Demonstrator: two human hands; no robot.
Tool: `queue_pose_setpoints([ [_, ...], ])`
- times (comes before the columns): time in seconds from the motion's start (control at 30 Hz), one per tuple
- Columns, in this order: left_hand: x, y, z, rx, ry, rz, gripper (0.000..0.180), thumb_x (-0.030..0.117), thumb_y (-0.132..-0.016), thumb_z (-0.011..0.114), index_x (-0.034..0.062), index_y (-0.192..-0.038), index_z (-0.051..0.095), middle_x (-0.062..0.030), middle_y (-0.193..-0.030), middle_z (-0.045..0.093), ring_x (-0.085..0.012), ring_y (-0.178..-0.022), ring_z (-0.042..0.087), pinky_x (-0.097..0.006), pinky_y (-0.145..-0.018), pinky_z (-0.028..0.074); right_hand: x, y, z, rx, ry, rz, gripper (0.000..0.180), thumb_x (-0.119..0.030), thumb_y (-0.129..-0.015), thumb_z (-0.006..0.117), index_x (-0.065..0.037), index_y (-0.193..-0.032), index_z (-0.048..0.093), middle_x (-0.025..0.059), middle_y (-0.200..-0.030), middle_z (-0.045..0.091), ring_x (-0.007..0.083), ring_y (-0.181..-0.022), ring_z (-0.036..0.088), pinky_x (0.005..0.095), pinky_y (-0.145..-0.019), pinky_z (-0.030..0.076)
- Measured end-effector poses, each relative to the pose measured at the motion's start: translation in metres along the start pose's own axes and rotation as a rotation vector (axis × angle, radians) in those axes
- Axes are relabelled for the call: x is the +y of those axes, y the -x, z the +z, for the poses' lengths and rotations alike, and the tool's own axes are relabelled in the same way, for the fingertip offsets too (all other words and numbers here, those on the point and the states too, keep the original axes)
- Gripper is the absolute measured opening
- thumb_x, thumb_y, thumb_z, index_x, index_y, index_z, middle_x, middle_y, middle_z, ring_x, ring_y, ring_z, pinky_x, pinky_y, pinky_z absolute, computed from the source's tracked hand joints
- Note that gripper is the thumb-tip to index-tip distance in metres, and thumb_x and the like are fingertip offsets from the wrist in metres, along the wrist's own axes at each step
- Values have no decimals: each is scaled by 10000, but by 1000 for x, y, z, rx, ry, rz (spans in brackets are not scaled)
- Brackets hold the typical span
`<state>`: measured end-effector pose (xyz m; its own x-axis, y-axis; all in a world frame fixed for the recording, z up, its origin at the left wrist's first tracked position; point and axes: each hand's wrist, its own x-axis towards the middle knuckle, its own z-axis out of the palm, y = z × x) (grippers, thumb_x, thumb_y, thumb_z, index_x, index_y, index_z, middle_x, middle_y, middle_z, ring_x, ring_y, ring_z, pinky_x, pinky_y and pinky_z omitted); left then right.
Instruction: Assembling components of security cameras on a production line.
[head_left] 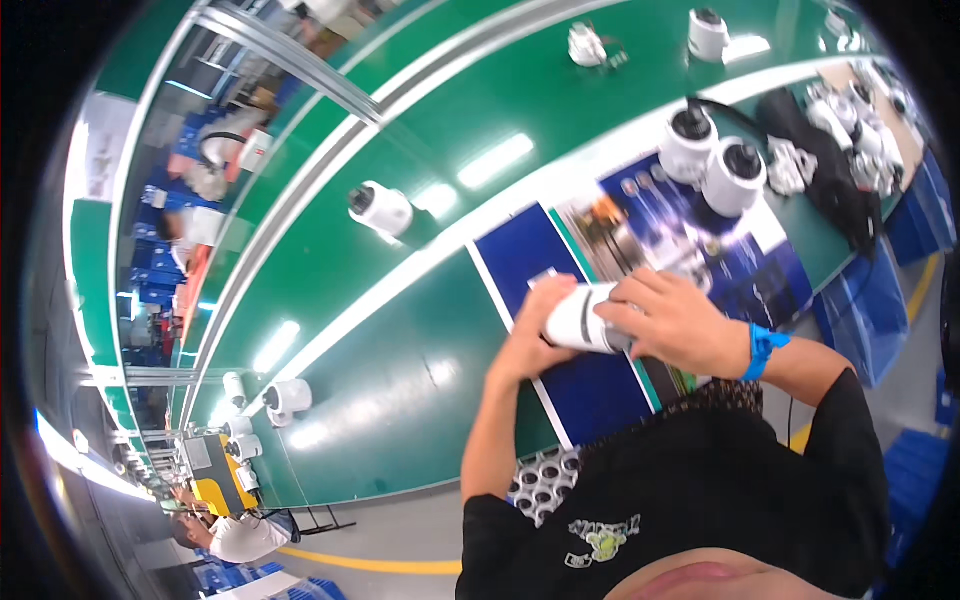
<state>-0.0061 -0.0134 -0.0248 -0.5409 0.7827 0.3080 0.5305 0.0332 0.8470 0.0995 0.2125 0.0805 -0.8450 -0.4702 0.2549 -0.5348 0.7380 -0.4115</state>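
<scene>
Between my two hands is a white cylindrical housing with a dark slot in its side, tilted over a blue mat. My left hand is closed round its left end. From the right, my right hand grips the other end, fingers curled over the top; a blue band circles that wrist. What lies under the right fingers is hidden. Beyond my right hand, two similar white housings with black tops, a farther one and a nearer one, stand on a printed colour sheet.
Across a white rail, a green conveyor belt carries a white housing and more units. White parts and a black cloth-like item lie at the right. Blue bins stand beside the bench. A person works at far left.
</scene>
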Motion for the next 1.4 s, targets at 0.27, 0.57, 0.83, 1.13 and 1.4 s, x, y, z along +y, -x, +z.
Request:
queue_pose_setpoints([
  [0.27, 24, -4, 4, 6, -125, -151, 807, 35, -531, 795, 42, -1264, 458, -156, -1314, 426, -337, -1242, 412, -373, -1045, 347, 32, -38, 16, -250, -142, 25, 889, -108, -475, 846, -51, -1269, 450, 138, -1097, 550, 337, -984, 576, 385, -779, 507],
  [0.57, 16, -5, 1, -9, -86, -121, 805, 43, -552, 779, 67, -1285, 447, -133, -1306, 434, -314, -1226, 430, -352, -1026, 362, 57, -42, 26, -255, -272, -69, 795, -74, -639, 752, -35, -1351, 399, 188, -1110, 585, 356, -971, 603, 379, -834, 503],
  [0.83, 13, -2, 1, 1, -76, -132, 805, 75, -555, 794, 76, -1281, 446, -130, -1311, 435, -317, -1211, 451, -358, -1007, 387, 58, -42, 21, -256, -284, -192, 773, -121, -696, 747, -25, -1364, 370, 212, -1160, 553, 372, -1013, 581, 390, -866, 493],
  [1.13, 17, -6, -2, -7, -85, -117, 842, 140, -582, 831, 71, -1295, 389, -158, -1327, 416, -331, -1214, 451, -372, -1002, 390, 65, -43, 18, -395, -475, -132, 938, -195, -601, 831, -81, -1396, 347, 218, -1349, 414, 388, -1201, 458, 405, -996, 402],
  [1.4, 6, 5, 12, 97, -41, 35, 879, 122, -626, 805, 51, -1303, 248, -217, -1392, 314, -396, -1274, 365, -407, -1035, 347, 65, -39, 21, -345, -418, -135, 748, -98, -605, 791, -117, -1295, 503, 202, -1290, 496, 385, -1101, 542, 400, -922, 462],
])
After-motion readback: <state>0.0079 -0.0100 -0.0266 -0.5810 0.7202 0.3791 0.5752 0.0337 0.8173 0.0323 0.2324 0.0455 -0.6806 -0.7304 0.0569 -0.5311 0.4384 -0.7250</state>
